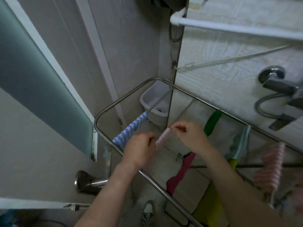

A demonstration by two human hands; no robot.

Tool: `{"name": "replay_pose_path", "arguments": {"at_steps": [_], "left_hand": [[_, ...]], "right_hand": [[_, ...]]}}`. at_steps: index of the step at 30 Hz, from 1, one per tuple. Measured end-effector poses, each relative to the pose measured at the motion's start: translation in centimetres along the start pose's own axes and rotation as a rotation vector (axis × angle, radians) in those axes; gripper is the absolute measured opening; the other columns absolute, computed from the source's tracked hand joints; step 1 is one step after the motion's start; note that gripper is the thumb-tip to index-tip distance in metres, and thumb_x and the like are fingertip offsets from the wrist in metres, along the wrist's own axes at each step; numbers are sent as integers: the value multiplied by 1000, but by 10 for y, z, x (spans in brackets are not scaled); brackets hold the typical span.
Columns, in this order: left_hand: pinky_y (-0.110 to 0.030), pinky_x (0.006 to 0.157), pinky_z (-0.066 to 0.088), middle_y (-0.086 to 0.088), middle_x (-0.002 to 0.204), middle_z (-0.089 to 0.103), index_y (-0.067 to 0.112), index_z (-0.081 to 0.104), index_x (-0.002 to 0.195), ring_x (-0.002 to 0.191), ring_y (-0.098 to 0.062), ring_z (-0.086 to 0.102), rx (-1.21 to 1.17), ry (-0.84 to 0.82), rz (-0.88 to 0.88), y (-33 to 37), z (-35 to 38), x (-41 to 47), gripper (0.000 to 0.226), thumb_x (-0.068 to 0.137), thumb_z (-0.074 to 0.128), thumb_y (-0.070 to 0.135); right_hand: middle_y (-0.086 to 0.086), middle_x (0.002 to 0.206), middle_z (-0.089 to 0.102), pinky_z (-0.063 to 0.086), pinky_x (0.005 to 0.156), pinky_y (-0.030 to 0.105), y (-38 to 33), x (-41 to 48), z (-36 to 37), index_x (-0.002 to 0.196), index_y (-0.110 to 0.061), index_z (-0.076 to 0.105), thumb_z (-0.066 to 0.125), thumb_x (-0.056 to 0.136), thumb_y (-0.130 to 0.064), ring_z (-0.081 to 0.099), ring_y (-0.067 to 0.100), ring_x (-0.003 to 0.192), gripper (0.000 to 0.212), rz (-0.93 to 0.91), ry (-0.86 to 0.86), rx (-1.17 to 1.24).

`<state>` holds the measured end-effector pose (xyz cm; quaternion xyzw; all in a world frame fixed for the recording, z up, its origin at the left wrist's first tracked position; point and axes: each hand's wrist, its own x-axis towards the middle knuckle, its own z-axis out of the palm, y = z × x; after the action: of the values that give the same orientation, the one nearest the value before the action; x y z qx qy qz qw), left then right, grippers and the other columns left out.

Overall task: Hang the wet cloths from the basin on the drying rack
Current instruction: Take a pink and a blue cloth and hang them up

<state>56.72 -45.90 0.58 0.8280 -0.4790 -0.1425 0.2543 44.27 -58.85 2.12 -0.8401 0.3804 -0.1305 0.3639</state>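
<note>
Pinching the pink cloth (162,138) at both ends, the left hand (139,150) and right hand (191,136) held it over a drying rack (96,126) bar. It maybe hung uneven, so wet weight could drag it off.

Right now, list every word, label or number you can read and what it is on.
None: nothing readable shows on the drying rack, the blue-and-white cloth, the pink-and-white cloth or the tap; the wall tiles bear only an embossed pattern.
</note>
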Motion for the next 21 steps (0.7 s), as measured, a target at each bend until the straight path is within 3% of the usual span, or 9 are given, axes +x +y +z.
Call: {"name": "replay_pose_path", "arguments": {"at_steps": [4, 5, 7, 9, 11, 14, 16, 19, 21], "left_hand": [[-28, 80, 45, -8, 104, 72, 25, 71, 102, 101, -21, 64, -71, -56, 127, 43, 25, -11, 20, 88, 56, 23], [-26, 81, 44, -9, 99, 72, 25, 71, 101, 101, -21, 63, -109, -82, 169, 57, 31, -14, 19, 89, 56, 21], [-24, 77, 42, -1, 79, 69, 27, 71, 98, 85, -18, 62, -143, -133, 245, 81, 38, -19, 17, 90, 55, 25], [-23, 67, 42, 7, 73, 66, 29, 70, 95, 70, -10, 58, -199, -195, 276, 102, 47, -23, 16, 91, 54, 29], [-28, 62, 45, 8, 66, 61, 26, 68, 89, 62, -11, 56, -300, -270, 300, 119, 59, -26, 14, 91, 55, 26], [-37, 60, 50, 5, 62, 61, 19, 68, 82, 58, -15, 56, -280, -372, 421, 140, 77, -39, 16, 90, 55, 25], [-33, 64, 49, 4, 71, 66, 17, 69, 85, 67, -14, 60, -257, -436, 504, 151, 87, -50, 14, 89, 57, 21], [-24, 73, 48, 6, 86, 66, 22, 70, 91, 82, -12, 61, -270, -543, 585, 157, 101, -64, 14, 87, 58, 15], [-25, 72, 48, 4, 86, 66, 23, 70, 90, 79, -11, 59, -295, -642, 606, 163, 108, -83, 18, 88, 56, 12]], "right_hand": [[-13, 88, 62, 47, 82, 22, 20, -45, -21, 101, -16, 73, 57, 93, -15, 59, 6, 86, 18, 56, 87, 32], [-13, 84, 62, 48, 80, 23, 28, -58, -28, 98, -16, 73, 57, 92, -15, 60, 6, 82, 17, 85, 115, 51], [-12, 76, 61, 46, 72, 23, 40, -82, -37, 93, -15, 73, 58, 92, -15, 59, 6, 74, 15, 131, 172, 80], [-8, 73, 62, 44, 67, 21, 48, -107, -49, 89, -17, 72, 57, 92, -16, 58, 7, 70, 15, 175, 218, 84], [-3, 71, 65, 47, 61, 17, 57, -131, -56, 82, -18, 70, 57, 92, -17, 57, 6, 63, 17, 243, 268, 106], [4, 66, 66, 47, 58, 18, 70, -175, -62, 77, -7, 70, 57, 92, -15, 55, 3, 54, 22, 382, 435, 166], [9, 67, 67, 46, 58, 21, 76, -207, -62, 78, -4, 71, 58, 92, -14, 56, 8, 56, 22, 483, 571, 279], [8, 70, 65, 42, 50, 14, 75, -249, -53, 83, -10, 70, 57, 93, -12, 56, 11, 59, 17, 641, 809, 559], [4, 74, 65, 42, 53, 18, 70, -283, -43, 85, -15, 68, 55, 94, -13, 57, 10, 63, 16, 736, 965, 717]]}}
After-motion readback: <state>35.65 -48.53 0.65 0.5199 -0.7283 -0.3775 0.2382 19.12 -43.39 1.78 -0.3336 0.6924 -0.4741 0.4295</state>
